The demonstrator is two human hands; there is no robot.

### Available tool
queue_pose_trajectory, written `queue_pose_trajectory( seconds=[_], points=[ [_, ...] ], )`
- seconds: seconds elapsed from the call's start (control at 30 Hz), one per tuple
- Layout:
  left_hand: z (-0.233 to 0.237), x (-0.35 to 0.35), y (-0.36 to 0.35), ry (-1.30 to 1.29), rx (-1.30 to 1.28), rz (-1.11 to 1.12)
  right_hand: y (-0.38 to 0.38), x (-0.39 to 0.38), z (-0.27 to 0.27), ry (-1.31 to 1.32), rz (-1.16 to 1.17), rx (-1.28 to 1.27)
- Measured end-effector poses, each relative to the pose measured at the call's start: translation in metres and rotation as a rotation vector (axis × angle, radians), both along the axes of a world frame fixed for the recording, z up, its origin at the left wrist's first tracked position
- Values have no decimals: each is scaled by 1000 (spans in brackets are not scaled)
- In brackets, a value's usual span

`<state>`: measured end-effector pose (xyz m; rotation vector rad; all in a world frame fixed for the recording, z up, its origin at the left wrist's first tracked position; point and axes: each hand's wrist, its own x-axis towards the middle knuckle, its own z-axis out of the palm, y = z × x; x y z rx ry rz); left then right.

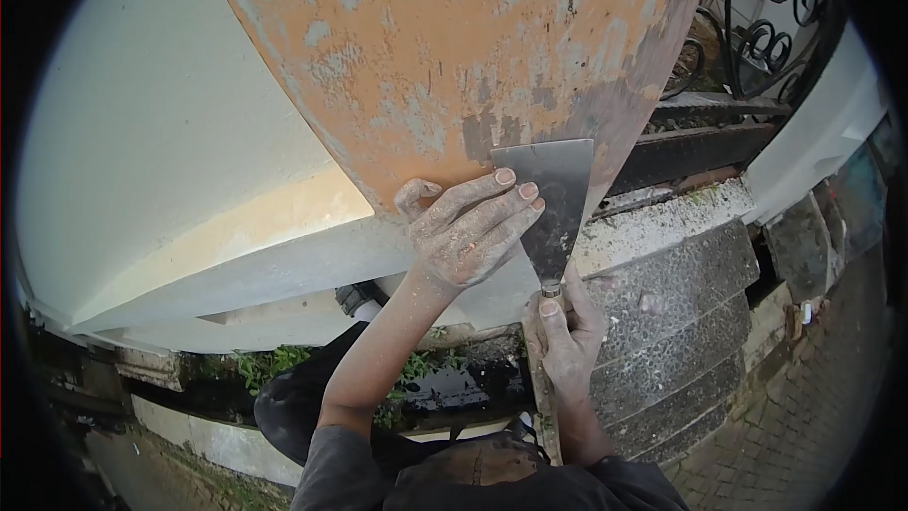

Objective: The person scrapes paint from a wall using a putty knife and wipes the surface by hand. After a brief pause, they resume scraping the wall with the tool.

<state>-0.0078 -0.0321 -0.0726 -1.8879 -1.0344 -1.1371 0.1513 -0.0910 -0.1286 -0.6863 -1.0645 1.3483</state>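
A wide steel scraper (553, 191) stands upright, its broad blade edge against a pillar (416, 47) of peeling orange paint with grey patches. Around the scraper's handle, below the metal collar, my right hand (570, 336) is closed with the thumb on the near side; most of the handle is hidden. My left hand (473, 232) is dusted with pale powder. Its fingers are stretched out, with the fingertips on the left part of the blade and the thumb apart near the pillar's lower left edge.
A pale wall (170, 132) with a ledge runs along the left. Black scrolled ironwork (771, 43) stands at the upper right. Stone steps (662, 322) lie at the lower right. Below is a dark ditch (482, 383) with green plants (270, 366).
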Motion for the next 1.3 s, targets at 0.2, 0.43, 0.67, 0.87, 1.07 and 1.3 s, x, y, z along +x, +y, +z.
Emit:
queue_pose_trajectory(
  seconds=[0.2, 0.43, 0.67, 0.87, 1.07, 1.3],
  points=[
    [-12, -5, 2, 25, 16, -15, 1, 6, -20, -35, 9, -44],
    [9, -5, 0, 83, 50, 24, 1, -3, -12, -17, 20, -10],
    [-12, -8, -1, 33, 35, -2, 3, -3, -24, -2, 31, -15],
    [-10, -6, 0, -8, 28, 32, -1, -5, -21, 40, 49, -28],
    [5, -7, 0, -23, 37, 20, -3, -6, -13, -6, 22, -23],
    [3, -10, -4, 19, 18, 34, -3, -10, -4, 7, 11, -33]
  ],
)
